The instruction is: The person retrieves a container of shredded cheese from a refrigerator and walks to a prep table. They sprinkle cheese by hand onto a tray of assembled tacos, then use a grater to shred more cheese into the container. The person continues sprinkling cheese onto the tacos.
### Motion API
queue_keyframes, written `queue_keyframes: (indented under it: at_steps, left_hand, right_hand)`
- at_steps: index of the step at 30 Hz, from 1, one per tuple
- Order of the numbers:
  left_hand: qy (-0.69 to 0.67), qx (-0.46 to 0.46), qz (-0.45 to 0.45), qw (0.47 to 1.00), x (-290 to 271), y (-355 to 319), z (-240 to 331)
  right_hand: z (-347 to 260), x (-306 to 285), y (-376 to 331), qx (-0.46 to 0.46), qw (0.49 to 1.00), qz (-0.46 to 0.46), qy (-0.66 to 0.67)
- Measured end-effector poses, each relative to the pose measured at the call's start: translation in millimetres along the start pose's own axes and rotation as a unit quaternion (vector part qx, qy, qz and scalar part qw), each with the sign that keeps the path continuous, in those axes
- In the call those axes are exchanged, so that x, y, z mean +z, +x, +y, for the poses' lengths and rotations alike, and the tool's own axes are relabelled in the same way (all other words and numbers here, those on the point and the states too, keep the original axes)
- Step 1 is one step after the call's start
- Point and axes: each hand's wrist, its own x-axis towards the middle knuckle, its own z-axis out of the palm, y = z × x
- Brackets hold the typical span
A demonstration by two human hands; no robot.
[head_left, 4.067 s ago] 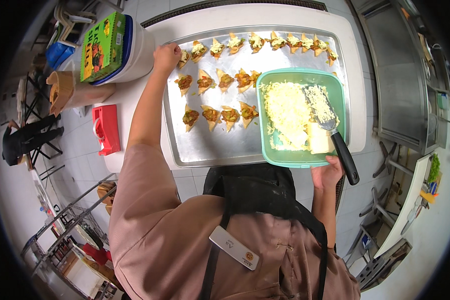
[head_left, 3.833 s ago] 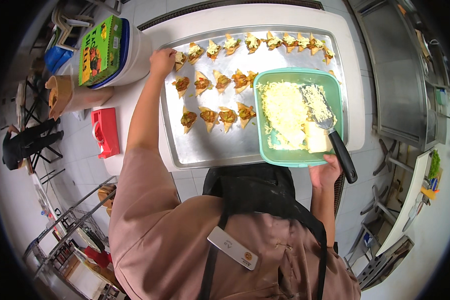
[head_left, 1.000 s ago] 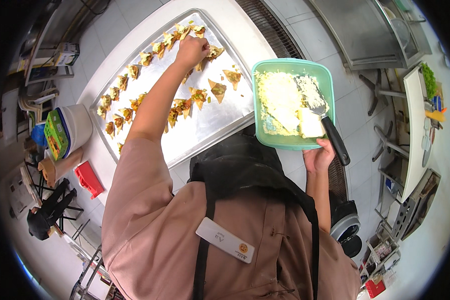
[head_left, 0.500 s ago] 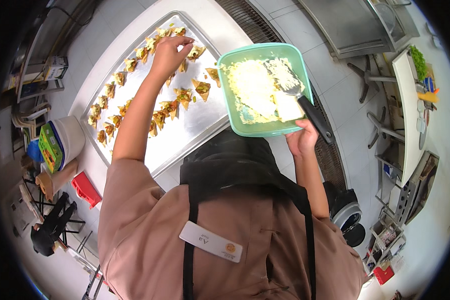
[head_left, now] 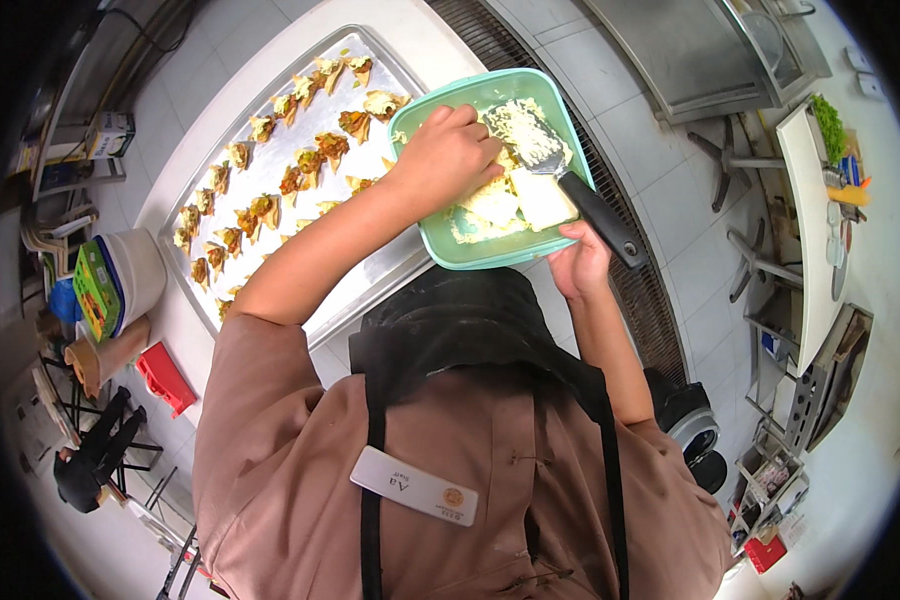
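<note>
My left hand (head_left: 448, 155) reaches into a mint-green tub (head_left: 440, 250), its fingers curled into the pale shredded cheese (head_left: 498, 205) there. My right hand (head_left: 580, 265) grips the tub's near rim and holds it up over the corner of a metal baking tray (head_left: 375, 272). A metal spatula with a black handle (head_left: 598, 215) lies in the tub, its handle sticking out past my right hand. On the tray lie several small topped pastry pieces (head_left: 305, 165) in rows.
The tray sits on a white counter (head_left: 185, 330). At the left stand a white bucket with a green-lidded box on it (head_left: 120, 280), a red block (head_left: 165, 378) and a cardboard box (head_left: 110, 135). A floor grate (head_left: 650, 300) and steel cabinets lie to the right.
My left hand has left the pieces on the tray and gone into the tub of cheese. The tub has swung left, closer over the tray's corner.
</note>
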Motion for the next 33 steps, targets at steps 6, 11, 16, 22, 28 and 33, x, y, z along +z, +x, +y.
queue_keyframes:
  at_steps: [6, 11, 16, 22, 28, 33]
  left_hand:
    - [0.053, -0.038, -0.007, 0.998, 5.9, -8.6, 5.2]
    - [-0.011, -0.088, -0.022, 0.996, -0.5, -11.2, -3.5]
    - [-0.161, -0.167, -0.001, 0.973, -23.9, -22.5, -16.1]
    - [0.005, -0.075, 0.038, 0.996, -35.0, -37.6, -11.5]
    - [-0.057, -0.008, -0.010, 0.998, -22.9, -48.3, 5.2]
    - [-0.255, -0.197, -0.001, 0.947, -31.2, -55.4, -10.9]
  right_hand:
    - [5.9, 10.7, -3.4, -0.004, 1.000, 0.005, 0.000]
    - [10.4, 14.7, -3.4, 0.009, 1.000, -0.002, -0.004]
    - [11.3, 13.0, -4.3, 0.006, 1.000, 0.006, 0.000]
    - [13.6, 17.8, -6.4, 0.013, 1.000, -0.006, 0.021]
    - [12.2, 17.5, -13.5, 0.001, 0.999, 0.019, -0.040]
    - [15.5, 21.8, -4.4, 0.018, 1.000, -0.013, -0.010]
